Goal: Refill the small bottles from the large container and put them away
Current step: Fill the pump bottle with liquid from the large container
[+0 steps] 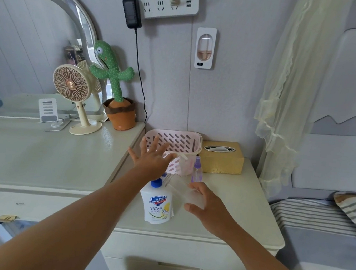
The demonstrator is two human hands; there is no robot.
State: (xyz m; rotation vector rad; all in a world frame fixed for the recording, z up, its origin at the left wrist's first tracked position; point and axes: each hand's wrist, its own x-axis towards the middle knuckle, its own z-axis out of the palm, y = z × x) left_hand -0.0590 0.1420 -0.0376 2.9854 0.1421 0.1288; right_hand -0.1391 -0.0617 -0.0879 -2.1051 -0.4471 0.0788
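The large white Safeguard container point(158, 207) with a blue cap stands on the nightstand point(241, 208). My right hand point(208, 205) holds a clear small bottle point(185, 194), tilted and blurred, just right of the container, thumb below and fingers above it. A small purple spray bottle point(197, 169) and a pale pump bottle point(183, 164) stand in front of the pink slotted basket point(178, 141). My left hand point(151, 158) hovers with fingers spread at the basket's front left corner, holding nothing.
A gold tissue box point(221, 158) sits right of the basket. On the dresser point(40, 156) to the left stand a desk fan point(72, 90), a phone stand point(49, 111) and a cactus toy point(117, 89). A bed point(316, 224) lies to the right.
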